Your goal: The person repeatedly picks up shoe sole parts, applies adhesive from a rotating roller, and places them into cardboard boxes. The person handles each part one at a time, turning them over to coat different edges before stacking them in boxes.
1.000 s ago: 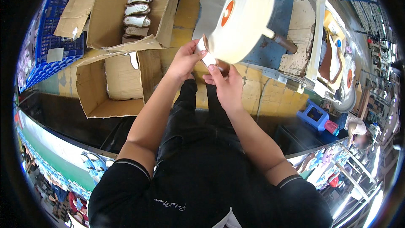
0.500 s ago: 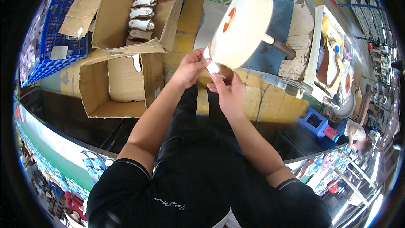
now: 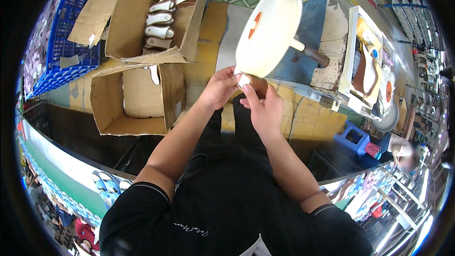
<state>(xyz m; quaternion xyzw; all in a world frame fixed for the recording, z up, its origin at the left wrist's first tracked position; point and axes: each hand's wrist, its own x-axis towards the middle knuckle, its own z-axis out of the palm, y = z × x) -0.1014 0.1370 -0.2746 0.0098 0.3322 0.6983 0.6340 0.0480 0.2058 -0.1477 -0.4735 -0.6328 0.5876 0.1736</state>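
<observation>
Both hands hold a white and brown shoe sole at the lower rim of a large cream buffing wheel. My left hand pinches the sole's white end near the wheel's edge. My right hand grips the brown end, thumb laid along it. The sole is tilted and partly covered by my fingers. Whether it touches the wheel is hard to tell. An orange disc marks the wheel's hub, and a shaft runs from its right side.
A large cardboard box at the upper left holds several similar soles. Below it stands another box with one sole showing. A blue crate is far left. On the right are a tray holding a brown sole and a blue stool.
The sole has turned so that less of its white side shows. My right hand has moved slightly right and down, and the left slightly right. Both hands keep their hold.
</observation>
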